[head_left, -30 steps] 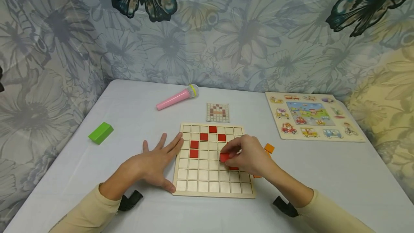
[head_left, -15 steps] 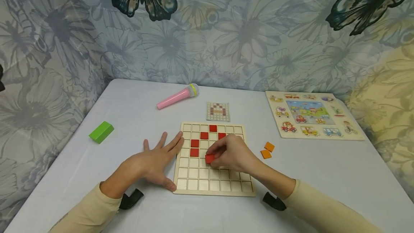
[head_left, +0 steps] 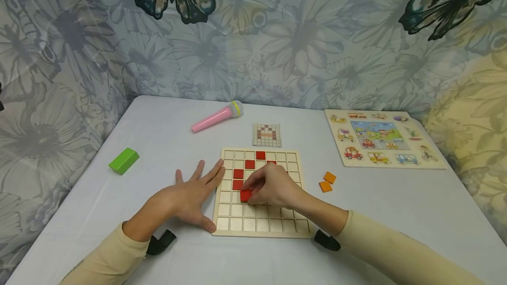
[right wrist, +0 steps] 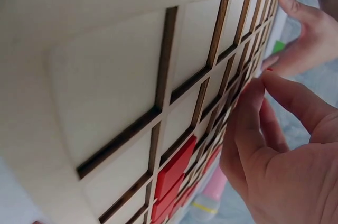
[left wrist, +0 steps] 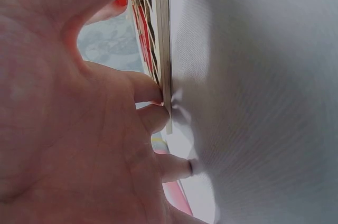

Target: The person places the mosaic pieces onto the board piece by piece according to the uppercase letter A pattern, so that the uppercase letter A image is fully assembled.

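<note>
A wooden grid board (head_left: 263, 235) lies on the white table, with several red square tiles (head_left: 238, 173) set in its cells. My right hand (head_left: 273, 184) reaches over the board and pinches a red tile (head_left: 245, 195) between thumb and fingers. That tile is just below the left column of red ones. My left hand (head_left: 188, 199) is spread at the board's left side, with thumb and fingertips at the edge. In the right wrist view, more red tiles (right wrist: 174, 168) sit in the near cells, and the pinched tile is mostly hidden by my fingers.
Behind the board lies a small pattern card (head_left: 267, 135). A pink toy microphone (head_left: 215, 118) is at the back, a green block (head_left: 124, 161) at left. Two orange tiles (head_left: 327, 181) lie right of the board. A vehicle picture puzzle (head_left: 384, 140) is at the back right.
My right hand has moved left across the board with the red tile, from the right-hand cells to beneath the left red column. The left hand has stayed in place.
</note>
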Action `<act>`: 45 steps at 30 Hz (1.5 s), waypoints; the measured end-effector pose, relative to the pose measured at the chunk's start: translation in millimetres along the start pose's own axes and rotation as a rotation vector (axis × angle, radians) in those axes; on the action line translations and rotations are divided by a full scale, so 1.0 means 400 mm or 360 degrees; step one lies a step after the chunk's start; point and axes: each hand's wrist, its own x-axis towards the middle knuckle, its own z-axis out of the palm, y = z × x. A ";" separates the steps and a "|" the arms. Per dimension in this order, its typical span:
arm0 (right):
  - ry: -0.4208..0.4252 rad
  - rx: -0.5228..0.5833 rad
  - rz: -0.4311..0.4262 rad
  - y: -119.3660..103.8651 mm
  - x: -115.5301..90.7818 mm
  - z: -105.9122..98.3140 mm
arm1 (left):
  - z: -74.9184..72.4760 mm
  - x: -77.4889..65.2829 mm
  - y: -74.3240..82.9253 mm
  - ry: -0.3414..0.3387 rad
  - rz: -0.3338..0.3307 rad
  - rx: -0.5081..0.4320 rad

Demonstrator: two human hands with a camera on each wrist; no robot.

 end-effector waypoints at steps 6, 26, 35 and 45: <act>-0.0009 -0.0013 0.0007 -0.009 0.011 0.012 | -0.002 0.003 0.002 -0.0001 0.0001 -0.0010; -0.0058 -0.0112 -0.0022 -0.028 0.028 0.038 | 0.002 0.004 -0.003 -0.0012 -0.0011 0.0001; -0.0048 -0.0150 -0.0064 -0.027 0.034 0.042 | 0.001 0.005 -0.004 -0.0013 -0.0002 0.0004; -0.0031 -0.0169 -0.0079 -0.029 0.035 0.047 | 0.001 0.005 -0.006 -0.0014 -0.0001 0.0011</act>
